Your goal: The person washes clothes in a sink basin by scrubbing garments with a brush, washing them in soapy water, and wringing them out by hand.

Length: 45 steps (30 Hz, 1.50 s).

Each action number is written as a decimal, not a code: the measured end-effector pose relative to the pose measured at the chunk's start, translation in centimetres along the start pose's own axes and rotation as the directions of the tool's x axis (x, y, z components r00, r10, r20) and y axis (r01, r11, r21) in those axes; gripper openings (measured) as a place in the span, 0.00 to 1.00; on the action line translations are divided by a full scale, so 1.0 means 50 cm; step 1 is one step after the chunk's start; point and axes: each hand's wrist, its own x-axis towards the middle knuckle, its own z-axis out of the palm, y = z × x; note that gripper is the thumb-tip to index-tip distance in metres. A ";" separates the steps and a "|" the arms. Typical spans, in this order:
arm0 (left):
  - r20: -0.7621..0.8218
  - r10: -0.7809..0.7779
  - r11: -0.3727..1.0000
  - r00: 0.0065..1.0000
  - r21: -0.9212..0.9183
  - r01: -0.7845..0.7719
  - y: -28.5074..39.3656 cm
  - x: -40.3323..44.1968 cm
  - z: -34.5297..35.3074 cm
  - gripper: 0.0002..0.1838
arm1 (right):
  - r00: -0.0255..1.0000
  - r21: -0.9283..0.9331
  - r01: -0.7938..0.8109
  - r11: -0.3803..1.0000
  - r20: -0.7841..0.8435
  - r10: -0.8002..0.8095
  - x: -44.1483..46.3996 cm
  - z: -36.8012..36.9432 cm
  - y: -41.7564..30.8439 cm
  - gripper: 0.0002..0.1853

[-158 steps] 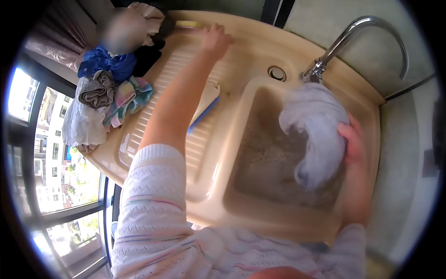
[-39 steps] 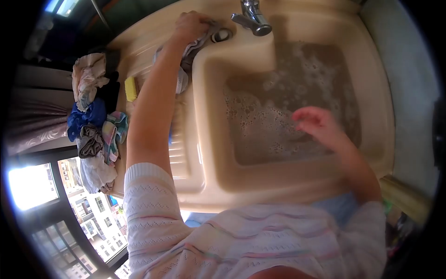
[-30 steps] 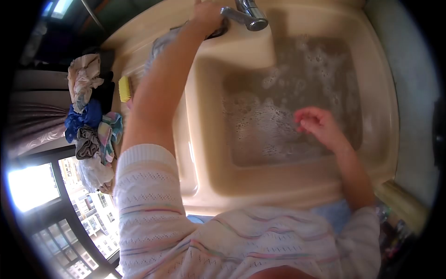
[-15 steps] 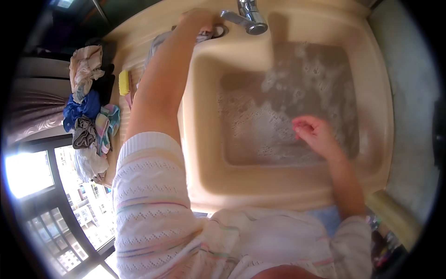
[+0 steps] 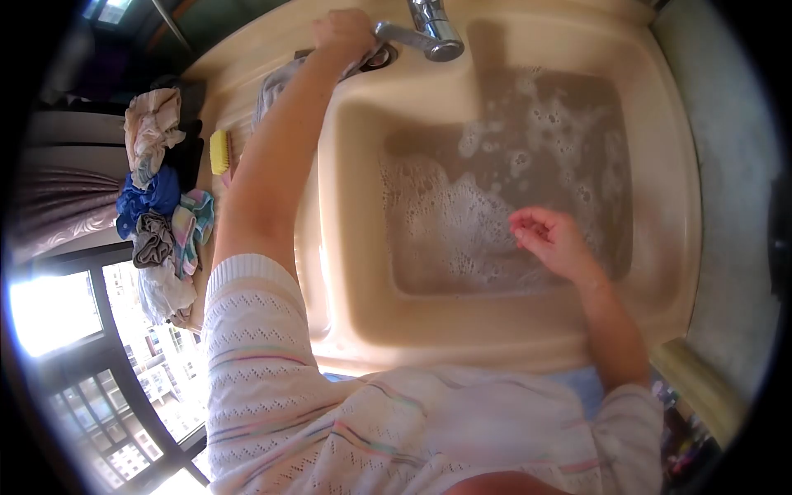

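My left hand [image 5: 345, 31] is at the back left of the sink, by the tap lever [image 5: 404, 33]. Its fingers are curled, and what they hold, if anything, is hidden. Grey cloth [image 5: 276, 87] lies on the ledge, partly covered by my left forearm. A dark round recess [image 5: 379, 58] shows just below that hand. Over the cloudy, foamy water [image 5: 528, 181] hangs my right hand [image 5: 554, 239], loosely bent, with a gap between thumb and fingers and nothing visible in it. The water lies in a beige sink [image 5: 363, 305].
A yellow-bristled brush [image 5: 219, 153] rests on the ribbed ledge to the left. Beyond it is a heap of clothes, with a blue piece [image 5: 148, 198] and a pale pink one [image 5: 153, 120]. The chrome tap [image 5: 441, 45] overhangs the sink's back edge. A window [image 5: 58, 313] is at far left.
My left hand has moved up and slightly left, away from the round recess, which now shows dark. My right hand stays over the water, almost still. Foam patches have shifted.
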 end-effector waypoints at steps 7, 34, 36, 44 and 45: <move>0.071 -0.147 0.969 0.987 -0.192 0.159 0.087 -0.026 0.010 0.17 | 0.999 -0.038 0.007 0.999 0.034 -0.006 0.009 0.008 -0.002 0.09; 0.176 0.304 0.884 0.936 0.315 -0.346 -0.030 -0.074 -0.030 0.18 | 0.999 -0.126 0.027 0.992 0.029 -0.024 0.015 -0.002 -0.002 0.09; 0.110 0.346 0.874 0.932 0.322 -0.363 -0.037 -0.063 -0.006 0.18 | 0.998 -0.140 0.006 0.990 0.056 0.002 0.009 0.000 -0.006 0.09; 0.368 0.106 0.961 0.924 0.201 -0.190 0.010 -0.048 -0.032 0.18 | 0.995 -0.061 -0.051 0.997 0.078 0.056 0.000 0.001 -0.003 0.09; 0.347 0.075 0.980 0.935 0.148 -0.134 0.005 -0.045 -0.024 0.18 | 0.996 -0.084 -0.040 0.996 0.078 0.047 0.003 -0.003 -0.005 0.09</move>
